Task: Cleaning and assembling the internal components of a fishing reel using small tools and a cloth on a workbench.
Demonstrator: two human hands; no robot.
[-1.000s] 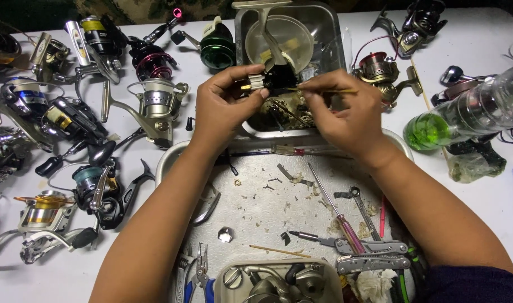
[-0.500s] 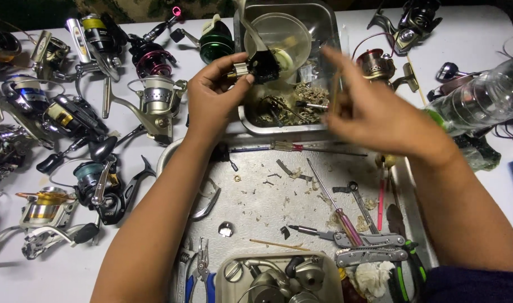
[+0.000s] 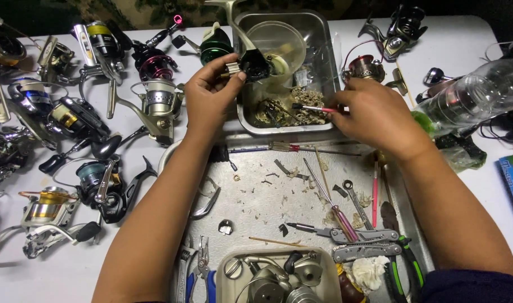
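Observation:
My left hand holds a small black reel body with a brass part, above the left rim of a steel pan. My right hand grips a thin red-handled tool whose tip reaches into the pan, over a pile of small dirty metal parts. A clear plastic cup sits in the pan behind the reel body.
A large metal tray below holds screwdrivers, a multi-tool, pliers and scraps. Several fishing reels lie on the white table at left, more at top right. A clear bottle lies at right. A tub of reel parts sits at the bottom.
My hands have parted. The left one lifted the reel body up and left; the right one dropped to the pan and now points the red-handled tool into the parts.

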